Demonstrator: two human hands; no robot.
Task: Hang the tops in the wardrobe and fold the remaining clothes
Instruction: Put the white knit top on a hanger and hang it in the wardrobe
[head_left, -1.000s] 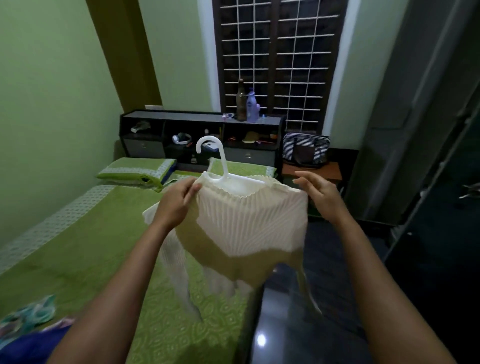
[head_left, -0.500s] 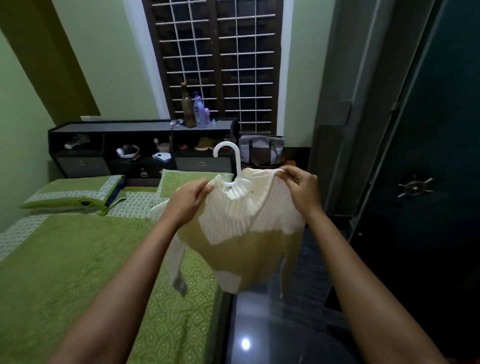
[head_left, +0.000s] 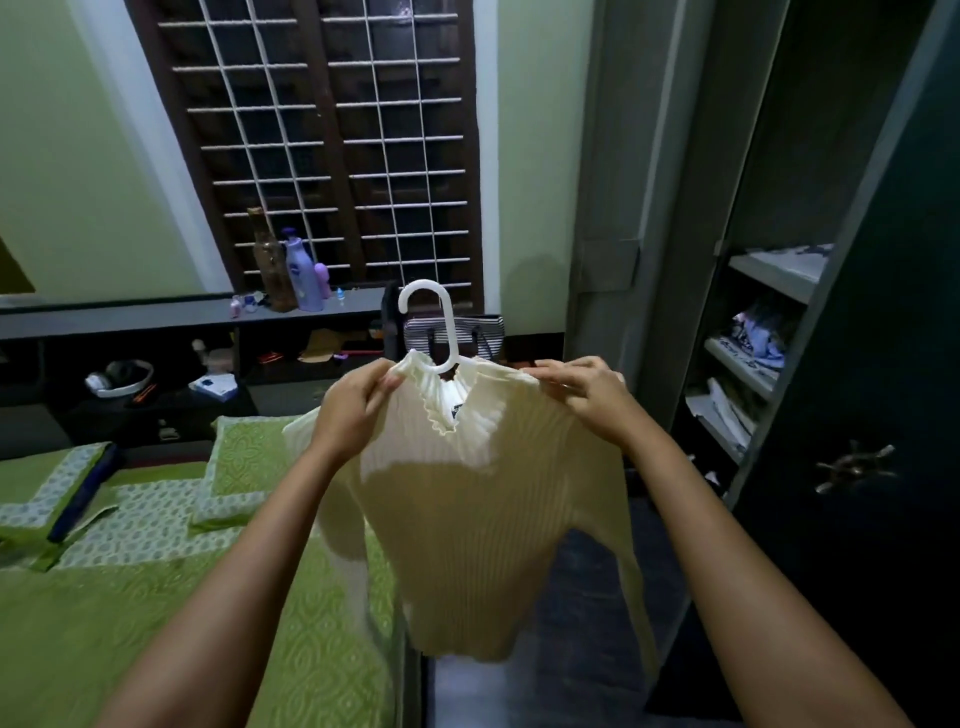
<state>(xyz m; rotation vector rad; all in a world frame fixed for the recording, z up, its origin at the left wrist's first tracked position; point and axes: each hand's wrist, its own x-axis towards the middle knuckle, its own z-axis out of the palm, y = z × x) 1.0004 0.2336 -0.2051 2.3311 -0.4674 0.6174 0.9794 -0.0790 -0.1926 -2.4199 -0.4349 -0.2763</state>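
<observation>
Cream top (head_left: 483, 525) on white hanger (head_left: 431, 332).

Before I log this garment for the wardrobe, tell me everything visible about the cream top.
The cream top is a ribbed knit with long sleeves and a frilled V neckline. It hangs upright on a white plastic hanger, whose hook rises above the collar. The left hand and right hand each grip a shoulder. It is held in the air between the bed and the wardrobe.
</observation>
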